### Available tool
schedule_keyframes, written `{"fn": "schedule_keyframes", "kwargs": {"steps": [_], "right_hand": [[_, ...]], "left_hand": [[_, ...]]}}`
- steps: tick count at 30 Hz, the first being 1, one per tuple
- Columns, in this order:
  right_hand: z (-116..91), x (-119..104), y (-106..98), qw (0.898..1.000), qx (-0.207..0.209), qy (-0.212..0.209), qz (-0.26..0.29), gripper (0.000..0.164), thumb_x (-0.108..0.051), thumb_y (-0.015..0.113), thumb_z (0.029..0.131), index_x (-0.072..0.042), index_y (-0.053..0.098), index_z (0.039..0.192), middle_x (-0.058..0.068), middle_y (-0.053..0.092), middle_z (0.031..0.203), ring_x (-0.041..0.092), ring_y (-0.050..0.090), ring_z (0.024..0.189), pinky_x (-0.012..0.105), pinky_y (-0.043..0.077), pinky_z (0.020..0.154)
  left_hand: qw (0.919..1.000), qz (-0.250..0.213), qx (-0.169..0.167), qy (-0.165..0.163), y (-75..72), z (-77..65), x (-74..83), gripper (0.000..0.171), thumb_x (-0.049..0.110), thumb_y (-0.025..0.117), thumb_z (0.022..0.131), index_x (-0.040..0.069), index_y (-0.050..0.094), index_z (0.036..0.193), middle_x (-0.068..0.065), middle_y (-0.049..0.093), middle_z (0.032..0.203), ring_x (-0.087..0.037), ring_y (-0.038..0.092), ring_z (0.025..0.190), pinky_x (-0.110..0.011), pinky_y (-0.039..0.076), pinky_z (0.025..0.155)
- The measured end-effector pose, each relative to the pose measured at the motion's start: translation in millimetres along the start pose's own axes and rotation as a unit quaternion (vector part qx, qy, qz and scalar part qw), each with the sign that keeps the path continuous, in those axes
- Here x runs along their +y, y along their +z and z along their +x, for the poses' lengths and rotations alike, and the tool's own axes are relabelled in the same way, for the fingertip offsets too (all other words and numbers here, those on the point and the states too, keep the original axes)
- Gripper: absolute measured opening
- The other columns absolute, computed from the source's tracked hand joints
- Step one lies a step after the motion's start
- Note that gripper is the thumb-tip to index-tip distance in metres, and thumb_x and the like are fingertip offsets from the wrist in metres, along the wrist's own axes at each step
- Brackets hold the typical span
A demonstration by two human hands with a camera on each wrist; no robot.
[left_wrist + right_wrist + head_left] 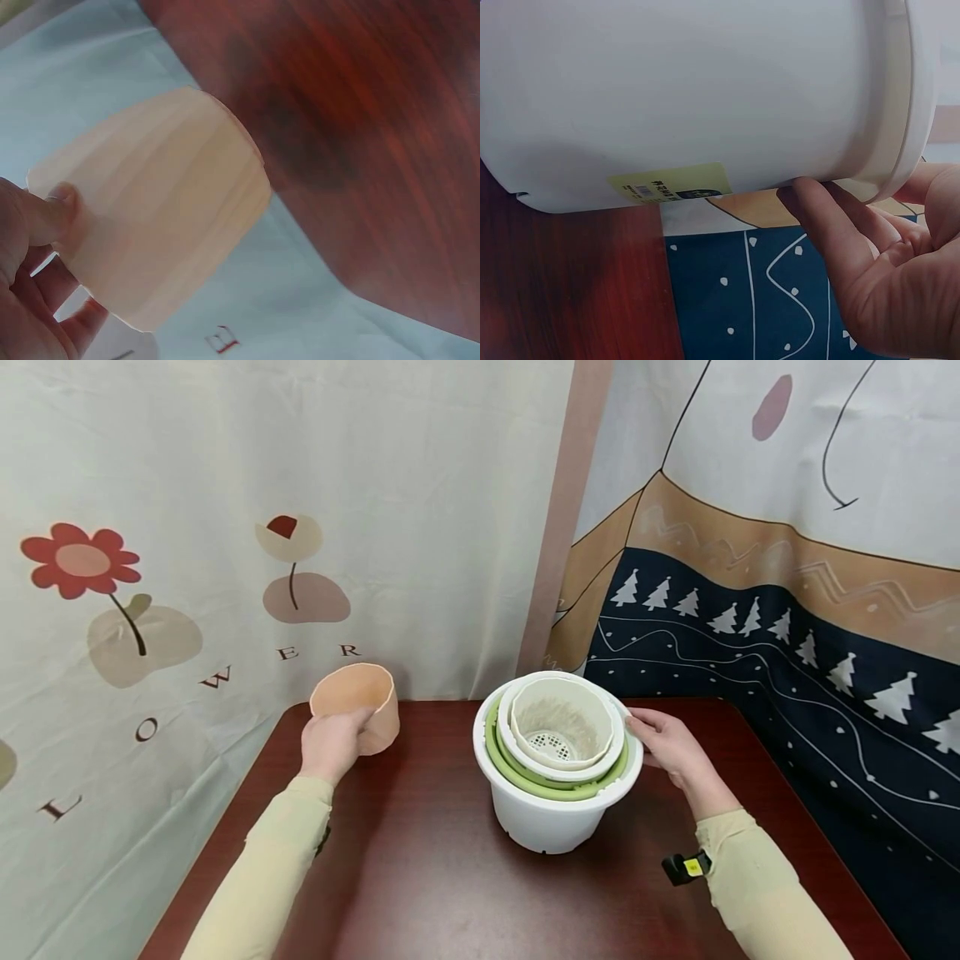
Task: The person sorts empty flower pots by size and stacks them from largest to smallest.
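Note:
My left hand (330, 743) pinches a peach-coloured flower pot (172, 202) by its rim, with the thumb pressed on the outer wall. This pot is off the table, above the back left corner, its opening tilted up. On the table to the right stands a large white flower pot (551, 822). A green pot (517, 774), a smaller white pot (517, 739) and a cream pot with a perforated base (558, 714) sit nested in it. My right hand (671, 747) grips the large pot's rim on its right side, fingers (832, 232) under the lip.
The dark red wooden table (420, 885) has its back edge against a pale curtain (420, 527) printed with flowers and letters. A navy and tan cloth (697, 635) with tree prints hangs at the right. A yellow label (675, 184) is stuck on the large pot's side.

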State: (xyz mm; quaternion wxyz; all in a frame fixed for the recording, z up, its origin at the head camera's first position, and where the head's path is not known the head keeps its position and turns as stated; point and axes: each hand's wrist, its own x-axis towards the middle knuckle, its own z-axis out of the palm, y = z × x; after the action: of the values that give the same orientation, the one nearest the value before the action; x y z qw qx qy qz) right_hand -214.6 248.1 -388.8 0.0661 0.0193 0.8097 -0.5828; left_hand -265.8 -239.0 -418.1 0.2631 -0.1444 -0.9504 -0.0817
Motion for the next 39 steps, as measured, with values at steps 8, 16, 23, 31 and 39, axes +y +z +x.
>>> {"fn": "schedule_keyframes", "kwargs": {"steps": [8,16,23,31,39], "right_hand": [[-1,-1,1,1.0,0.002,0.001,0.003,0.056,-0.034,0.048,0.096,-0.001,0.036,0.14,0.023,0.042,0.135,0.022,0.059,0.1,0.041,0.051,0.082],[-1,-2,1,1.0,0.002,-0.001,-0.001,0.057,-0.035,0.048,0.096,-0.002,0.036,0.14,0.023,0.042,0.135,0.023,0.058,0.101,0.04,0.051,0.082],[-1,-1,1,1.0,0.001,0.0,0.002,0.057,-0.035,0.048,0.096,-0.002,0.036,0.14,0.023,0.042,0.134,0.022,0.059,0.1,0.041,0.05,0.083],[1,0,1,1.0,0.002,-0.003,0.004,0.056,-0.034,0.048,0.096,-0.001,0.036,0.14,0.023,0.043,0.134,0.021,0.059,0.098,0.038,0.052,0.079],[0,-1,0,1.0,0.0,-0.002,-0.002,0.056,-0.035,0.048,0.096,-0.002,0.037,0.14,0.023,0.042,0.135,0.023,0.058,0.101,0.037,0.052,0.079]], "left_hand": [[0.9978,-0.013,0.033,0.055,-11.9,9.9,19.1,0.037,0.004,0.071,0.073,0.022,0.067,0.105,-0.003,0.069,0.076,-0.026,0.064,0.065,-0.045,0.046,0.068],[0.9881,-0.006,0.093,0.122,-27.0,19.8,38.1,0.051,-0.003,0.068,0.068,0.028,0.065,0.109,-0.001,0.06,0.058,-0.025,0.056,0.053,-0.04,0.044,0.06],[0.9815,-0.01,0.121,0.148,-41.0,26.3,54.8,0.059,-0.011,0.055,0.068,0.031,0.064,0.108,-0.001,0.052,0.052,-0.024,0.048,0.049,-0.037,0.042,0.06],[0.9732,-0.024,0.147,0.175,-54.0,31.8,70.4,0.053,-0.012,0.052,0.071,0.028,0.066,0.104,0.002,0.057,0.058,-0.023,0.052,0.052,-0.035,0.043,0.062],[0.9674,-0.039,0.15,0.2,-69.2,36.3,85.7,0.061,-0.014,0.048,0.074,0.029,0.065,0.114,0.003,0.058,0.06,-0.021,0.052,0.055,-0.035,0.041,0.062]]}}
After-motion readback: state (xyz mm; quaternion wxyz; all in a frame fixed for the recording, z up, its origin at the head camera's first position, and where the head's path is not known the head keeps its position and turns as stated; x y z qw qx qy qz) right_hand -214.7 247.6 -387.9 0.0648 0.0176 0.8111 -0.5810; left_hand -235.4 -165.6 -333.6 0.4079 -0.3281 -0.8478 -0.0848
